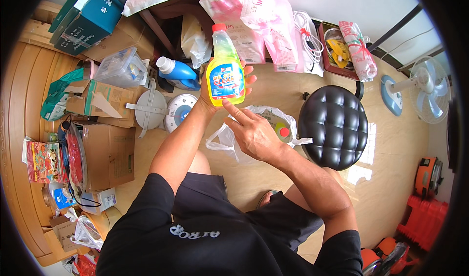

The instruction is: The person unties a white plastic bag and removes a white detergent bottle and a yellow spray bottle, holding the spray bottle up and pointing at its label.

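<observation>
My left hand point(207, 99) grips a clear spray-type bottle of yellow-green oil stain cleaner point(226, 79) from behind. Its fingers wrap round the right side, and the printed label faces me. The bottle is upright in view, with a red cap on top. My right hand point(253, 131) holds nothing. Its index finger points at the bottle's lower edge, touching it or very close, while the other fingers are partly bent. Below that hand a white plastic bag point(234, 144) sits open on the floor. Inside it shows another bottle with a red cap point(284, 132).
A black tufted round stool point(334, 127) stands to the right, with a white-and-blue fan point(425, 80) beyond. Cardboard boxes point(110, 158) crowd the left. Ahead are a blue detergent bottle point(179, 72), pink tissue packs point(238, 38) and a dark red box point(335, 69).
</observation>
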Tool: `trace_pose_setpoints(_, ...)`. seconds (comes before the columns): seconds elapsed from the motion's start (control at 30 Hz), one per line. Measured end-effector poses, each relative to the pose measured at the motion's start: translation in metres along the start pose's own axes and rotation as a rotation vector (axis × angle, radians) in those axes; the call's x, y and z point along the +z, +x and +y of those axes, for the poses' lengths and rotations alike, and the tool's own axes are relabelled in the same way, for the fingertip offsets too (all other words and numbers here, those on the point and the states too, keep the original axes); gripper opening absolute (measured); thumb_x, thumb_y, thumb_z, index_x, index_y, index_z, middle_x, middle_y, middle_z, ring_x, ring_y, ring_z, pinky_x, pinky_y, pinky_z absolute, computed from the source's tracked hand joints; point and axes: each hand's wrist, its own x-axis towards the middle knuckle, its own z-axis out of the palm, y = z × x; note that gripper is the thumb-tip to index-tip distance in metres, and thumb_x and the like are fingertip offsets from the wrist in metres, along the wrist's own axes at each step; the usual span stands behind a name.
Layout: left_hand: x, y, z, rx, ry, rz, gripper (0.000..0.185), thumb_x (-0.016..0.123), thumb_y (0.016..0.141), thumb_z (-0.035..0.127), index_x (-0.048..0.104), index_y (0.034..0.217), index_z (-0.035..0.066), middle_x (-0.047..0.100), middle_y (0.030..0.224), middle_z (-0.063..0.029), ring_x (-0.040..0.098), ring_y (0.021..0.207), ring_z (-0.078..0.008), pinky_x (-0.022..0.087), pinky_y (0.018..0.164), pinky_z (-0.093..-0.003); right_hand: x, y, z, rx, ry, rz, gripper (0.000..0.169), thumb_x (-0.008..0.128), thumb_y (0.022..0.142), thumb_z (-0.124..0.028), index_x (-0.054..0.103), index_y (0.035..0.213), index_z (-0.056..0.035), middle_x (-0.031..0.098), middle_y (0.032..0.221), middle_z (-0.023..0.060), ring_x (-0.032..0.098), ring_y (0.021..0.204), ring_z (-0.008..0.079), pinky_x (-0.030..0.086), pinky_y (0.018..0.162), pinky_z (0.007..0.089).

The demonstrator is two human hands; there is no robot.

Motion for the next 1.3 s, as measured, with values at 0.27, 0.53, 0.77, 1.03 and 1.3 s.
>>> trace_pose_setpoints(0.27, 0.0019, -0.0016, 0.0021, -0.020, -0.008, -0.023, 0.079, 0.049, 0.095, 0.066, 0.053, 0.141, 0.002, 0.055, 0.144, -0.0206, 0.053, 0.132, -0.0431, 0.047, 0.104, -0.0564, 0.0057, -0.0030, 0.0005, 0.011, -0.045, -0.079, 0.019, 0.067, 0.073, -0.003, 0.057, 0.088, 0.0009, 0.038, 0.156, 0.0219, 0.063, 0.091, 0.0264, 0.057, 0.076, 0.0427)
trace_pose_setpoints(0.53, 0.0036, -0.0022, 0.0012, 0.003, 0.033, 0.067, 0.088, 0.049, 0.091, 0.074, 0.048, 0.143, 0.004, 0.056, 0.140, -0.0236, 0.056, 0.127, -0.0437, 0.051, 0.100, -0.0564, 0.0034, -0.0034, -0.0002, 0.000, -0.057, -0.105, 0.019, 0.068, 0.071, -0.003, 0.057, 0.087, 0.0014, 0.035, 0.157, 0.0232, 0.065, 0.090, 0.0259, 0.058, 0.075, 0.0439)
trace_pose_setpoints(0.77, 0.0054, -0.0027, 0.0008, 0.006, 0.052, 0.081, 0.088, 0.048, 0.091, 0.074, 0.049, 0.143, 0.003, 0.056, 0.139, -0.0236, 0.056, 0.127, -0.0439, 0.051, 0.099, -0.0566, 0.0023, -0.0039, -0.0007, 0.004, -0.063, -0.132, 0.019, 0.067, 0.073, -0.004, 0.057, 0.087, 0.0015, 0.034, 0.158, 0.0237, 0.065, 0.088, 0.0261, 0.058, 0.074, 0.0451)
trace_pose_setpoints(1.03, 0.0050, -0.0037, 0.0023, -0.022, 0.028, -0.019, 0.081, 0.048, 0.095, 0.067, 0.052, 0.142, 0.001, 0.056, 0.143, -0.0214, 0.053, 0.131, -0.0446, 0.048, 0.103, -0.0568, 0.0022, -0.0037, -0.0012, 0.004, -0.049, -0.135, 0.018, 0.067, 0.073, -0.004, 0.057, 0.088, 0.0015, 0.034, 0.158, 0.0228, 0.066, 0.086, 0.0262, 0.058, 0.073, 0.0464)
trace_pose_setpoints(1.3, 0.0066, -0.0038, 0.0011, -0.013, 0.044, 0.064, 0.088, 0.049, 0.091, 0.073, 0.049, 0.143, 0.003, 0.056, 0.139, -0.0236, 0.056, 0.126, -0.0437, 0.051, 0.100, -0.0563, 0.0020, -0.0037, -0.0014, 0.008, -0.048, -0.142, 0.017, 0.067, 0.074, -0.004, 0.057, 0.087, 0.0015, 0.034, 0.158, 0.0227, 0.066, 0.085, 0.0260, 0.059, 0.073, 0.0471)
